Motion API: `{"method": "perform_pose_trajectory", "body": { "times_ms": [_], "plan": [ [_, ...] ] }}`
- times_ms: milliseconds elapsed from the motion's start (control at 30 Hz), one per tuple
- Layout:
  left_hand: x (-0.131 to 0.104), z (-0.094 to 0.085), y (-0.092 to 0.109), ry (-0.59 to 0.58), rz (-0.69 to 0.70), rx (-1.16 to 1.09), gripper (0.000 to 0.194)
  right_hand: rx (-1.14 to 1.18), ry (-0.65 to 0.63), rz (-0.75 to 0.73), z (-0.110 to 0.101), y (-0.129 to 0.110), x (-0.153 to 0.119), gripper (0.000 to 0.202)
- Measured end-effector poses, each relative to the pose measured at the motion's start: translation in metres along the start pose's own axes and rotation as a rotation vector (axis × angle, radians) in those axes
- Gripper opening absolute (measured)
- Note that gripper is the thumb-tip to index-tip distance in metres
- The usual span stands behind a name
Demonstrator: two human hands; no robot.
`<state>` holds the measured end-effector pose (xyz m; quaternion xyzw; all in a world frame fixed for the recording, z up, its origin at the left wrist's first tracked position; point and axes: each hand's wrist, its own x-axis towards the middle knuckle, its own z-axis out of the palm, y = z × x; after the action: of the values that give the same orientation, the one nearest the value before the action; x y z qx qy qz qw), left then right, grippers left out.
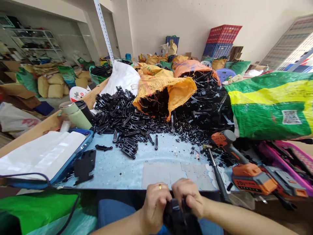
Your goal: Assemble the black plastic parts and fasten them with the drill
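A plain cream wall closes off the back of the room. A perforated metal post rises behind the blue-topped table; white metal shelving stands in the dimmer left side, while brightness shows at far right.

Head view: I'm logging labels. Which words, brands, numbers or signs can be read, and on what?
"20", on the battery of the orange-grey power tool; the mark after it is blurred.
QR code, green-and-yellow sack: too small to decode.
Reddish lettering, white sack at far left: too blurred.
Other marks: too small or blurred.
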<state>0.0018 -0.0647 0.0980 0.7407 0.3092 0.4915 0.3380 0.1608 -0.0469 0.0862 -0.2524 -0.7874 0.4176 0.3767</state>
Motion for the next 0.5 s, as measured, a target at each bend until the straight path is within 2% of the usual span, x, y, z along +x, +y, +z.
{"method": "perform_pose_trajectory", "body": {
  "times_ms": [67,100,133,167,200,267,300,333,400,500],
  "plan": [
    [-0.004,0.009,-0.001,0.168,0.021,0.023,0.064,0.010,0.371,-0.004,0.032,0.023,0.011,0.060],
    [-0.005,0.011,-0.008,0.216,0.055,0.070,0.064,-0.018,0.510,-0.001,0.043,0.037,0.019,0.058],
    [-0.004,0.011,-0.018,0.231,0.099,0.136,0.065,-0.060,0.572,0.000,0.048,0.052,0.028,0.055],
    [-0.003,0.009,-0.031,0.214,0.143,0.222,0.067,-0.119,0.549,0.005,0.047,0.066,0.040,0.050],
    [-0.001,0.007,-0.047,0.173,0.175,0.328,0.069,-0.206,0.468,0.016,0.040,0.079,0.054,0.045],
    [0.005,-0.001,-0.081,0.045,0.175,0.584,0.073,-0.488,0.224,0.058,0.008,0.103,0.085,0.032],
    [0.009,-0.003,-0.099,-0.047,0.140,0.717,0.073,-0.704,0.171,0.126,-0.013,0.114,0.102,0.027],
    [0.015,-0.005,-0.115,-0.137,0.099,0.831,0.073,-0.927,0.132,0.231,-0.035,0.124,0.120,0.026],
    [0.030,-0.004,-0.144,-0.273,0.019,0.980,0.071,-1.055,0.134,0.300,-0.074,0.141,0.154,0.025],
    [0.066,0.004,-0.173,-0.322,-0.093,1.053,0.066,-1.166,0.128,0.338,-0.106,0.159,0.198,0.025]
  ]
}}
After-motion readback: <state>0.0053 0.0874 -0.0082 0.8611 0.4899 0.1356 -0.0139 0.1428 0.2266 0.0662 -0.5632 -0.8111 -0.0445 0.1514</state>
